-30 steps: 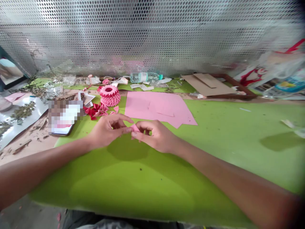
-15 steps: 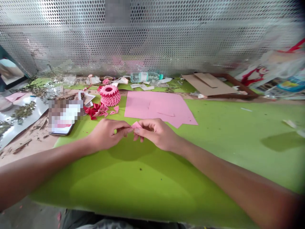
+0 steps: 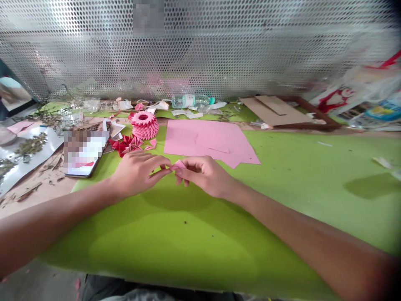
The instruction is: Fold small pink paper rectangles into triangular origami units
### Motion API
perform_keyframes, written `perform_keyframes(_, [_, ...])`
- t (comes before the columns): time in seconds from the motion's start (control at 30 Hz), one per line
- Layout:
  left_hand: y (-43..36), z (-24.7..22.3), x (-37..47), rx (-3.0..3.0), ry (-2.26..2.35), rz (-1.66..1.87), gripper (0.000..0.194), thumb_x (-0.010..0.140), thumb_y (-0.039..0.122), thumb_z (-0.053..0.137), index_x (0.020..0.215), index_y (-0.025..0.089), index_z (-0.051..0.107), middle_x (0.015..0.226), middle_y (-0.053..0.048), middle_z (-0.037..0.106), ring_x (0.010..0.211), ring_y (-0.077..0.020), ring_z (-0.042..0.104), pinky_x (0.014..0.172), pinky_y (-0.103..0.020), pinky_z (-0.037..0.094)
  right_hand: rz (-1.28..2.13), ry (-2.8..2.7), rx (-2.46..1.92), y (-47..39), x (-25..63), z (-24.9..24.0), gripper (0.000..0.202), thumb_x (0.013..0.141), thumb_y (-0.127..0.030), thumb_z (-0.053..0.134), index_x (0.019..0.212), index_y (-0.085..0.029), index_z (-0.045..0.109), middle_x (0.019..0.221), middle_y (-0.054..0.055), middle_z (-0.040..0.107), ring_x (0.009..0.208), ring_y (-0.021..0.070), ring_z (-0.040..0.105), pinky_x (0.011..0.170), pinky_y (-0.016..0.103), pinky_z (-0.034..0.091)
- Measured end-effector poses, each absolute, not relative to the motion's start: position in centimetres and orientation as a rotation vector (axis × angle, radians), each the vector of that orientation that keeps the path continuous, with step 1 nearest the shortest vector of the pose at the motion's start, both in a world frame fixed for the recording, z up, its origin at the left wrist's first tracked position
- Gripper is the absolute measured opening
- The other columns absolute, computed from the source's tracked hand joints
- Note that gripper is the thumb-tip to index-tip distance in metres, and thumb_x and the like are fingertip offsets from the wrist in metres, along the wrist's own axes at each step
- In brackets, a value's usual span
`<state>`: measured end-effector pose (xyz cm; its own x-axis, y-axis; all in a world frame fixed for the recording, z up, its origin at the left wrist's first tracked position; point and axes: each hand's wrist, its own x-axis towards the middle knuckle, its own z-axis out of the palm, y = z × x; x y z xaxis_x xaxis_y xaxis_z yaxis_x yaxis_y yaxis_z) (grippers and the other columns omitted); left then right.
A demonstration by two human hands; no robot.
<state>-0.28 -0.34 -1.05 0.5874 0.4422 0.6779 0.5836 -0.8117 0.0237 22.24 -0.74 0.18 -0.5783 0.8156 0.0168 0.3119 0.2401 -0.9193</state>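
Head view: a green tabletop [image 3: 200,234] spreads under both arms, with a perforated metal screen [image 3: 219,62] standing behind it. Beyond the hands lies a pink sheet [image 3: 216,138], flat on the green. The right hand [image 3: 208,177] has its thumb and fingers closed in a pinch around a small folded pink paper [image 3: 179,164]. The left hand [image 3: 136,173] brings thumb and index fingertip to that paper's left corner; whether they grip it or only touch it, I cannot tell. Left of the hands, a phone [image 3: 84,163] lies near a ringed stack of pink folds [image 3: 145,126] and some loose red and pink folded pieces [image 3: 125,145].

Smallest of all is the folded paper, between the two hands and apparently above the table. Working it well, I judge, calls for the right pinch to act as a quiet clamp while the left fingertips press from the held edge outward, keeping the layers even. Too hard a squeeze could crumple the corner; too light a hold could let the layers slip apart.
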Motion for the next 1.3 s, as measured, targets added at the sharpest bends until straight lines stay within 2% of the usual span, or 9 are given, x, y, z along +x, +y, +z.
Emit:
perform_keyframes(0.2, [-0.16,-1.59,-0.20,-2.573,-0.876,-0.998,0.013,0.093,0.030,0.066,0.085,0.021,0.071,0.071,0.004,0.076,0.062,-0.0136,0.071,0.068,-0.026,0.051,1.110,-2.108,-1.044,-0.96,22.13,0.08,0.046,0.093,-0.057,0.057,0.074,-0.015,0.064,0.066,0.002,0.064,0.055,0.0111,0.051,0.055,0.026,0.037])
perform_keyframes(0.47, [-0.27,-1.39,-0.23,-2.534,-0.901,-0.871,0.020,0.097,0.032,0.059,0.087,0.020,0.072,0.070,0.001,0.076,0.062,-0.0148,0.070,0.068,-0.027,0.050,1.060,-2.150,-1.038,-0.89,22.13,0.00,0.043,0.093,-0.055,0.056,0.077,-0.016,0.065,0.070,0.003,0.067,0.058,0.0125,0.054,0.057,0.026,0.038])
perform_keyframes(0.63, [-0.37,-1.33,-0.20,-2.549,-0.856,-0.815,0.018,0.097,0.026,0.057,0.088,0.020,0.072,0.070,0.000,0.075,0.060,-0.0155,0.068,0.063,-0.028,0.047,0.955,-2.200,-1.052,-0.83,22.12,-0.30,0.035,0.094,-0.046,0.056,0.080,-0.016,0.066,0.071,0.004,0.067,0.059,0.0129,0.054,0.056,0.026,0.036])
perform_keyframes(0.87, [-0.41,-1.46,-0.01,-2.634,-0.991,-0.624,0.016,0.094,0.023,0.058,0.087,0.019,0.071,0.065,-0.002,0.073,0.056,-0.0182,0.066,0.063,-0.030,0.045,0.751,-2.333,-1.099,-0.93,21.99,-0.43,0.034,0.095,-0.039,0.053,0.069,-0.017,0.060,0.059,0.000,0.059,0.049,0.0096,0.043,0.050,0.026,0.027])
perform_keyframes(0.97, [-0.39,-1.14,-0.11,-2.684,-1.074,-0.687,0.016,0.095,0.032,0.060,0.094,0.019,0.070,0.072,0.000,0.075,0.062,-0.0186,0.069,0.066,-0.030,0.047,0.810,-2.288,-1.107,-0.90,22.12,-0.21,0.036,0.094,-0.040,0.056,0.067,-0.017,0.057,0.060,-0.001,0.059,0.048,0.0091,0.043,0.051,0.026,0.027])
perform_keyframes(1.03, [-0.39,-0.91,-0.23,-2.736,-1.142,-0.751,0.025,0.093,0.041,0.063,0.106,0.020,0.069,0.080,0.000,0.077,0.068,-0.0184,0.070,0.069,-0.030,0.049,0.900,-2.227,-1.100,-0.88,22.21,-0.02,0.035,0.094,-0.042,0.056,0.069,-0.017,0.059,0.065,0.001,0.064,0.050,0.0093,0.045,0.052,0.026,0.030])
perform_keyframes(1.1, [-0.37,-0.84,-0.34,-2.795,-1.181,-0.785,0.029,0.092,0.043,0.063,0.111,0.022,0.069,0.085,0.001,0.078,0.071,-0.0176,0.071,0.069,-0.029,0.049,0.970,-2.187,-1.092,-0.89,22.27,0.13,0.036,0.095,-0.044,0.056,0.073,-0.017,0.062,0.069,0.002,0.067,0.050,0.0095,0.045,0.052,0.026,0.032])
perform_keyframes(1.2, [-0.29,-1.11,-0.50,-2.827,-1.172,-0.831,0.019,0.096,0.035,0.060,0.102,0.024,0.074,0.085,0.002,0.079,0.069,-0.0163,0.070,0.067,-0.027,0.048,1.030,-2.168,-1.075,-0.93,22.29,0.21,0.040,0.094,-0.050,0.057,0.076,-0.016,0.065,0.069,0.003,0.067,0.051,0.0097,0.046,0.053,0.026,0.033])
perform_keyframes(1.3, [-0.21,-1.44,-0.63,-2.798,-1.166,-0.851,0.019,0.096,0.032,0.060,0.096,0.025,0.077,0.082,0.001,0.079,0.068,-0.0166,0.070,0.067,-0.028,0.048,1.041,-2.166,-1.059,-0.97,22.30,0.22,0.044,0.093,-0.054,0.056,0.075,-0.015,0.066,0.067,0.002,0.065,0.052,0.0100,0.048,0.053,0.026,0.035])
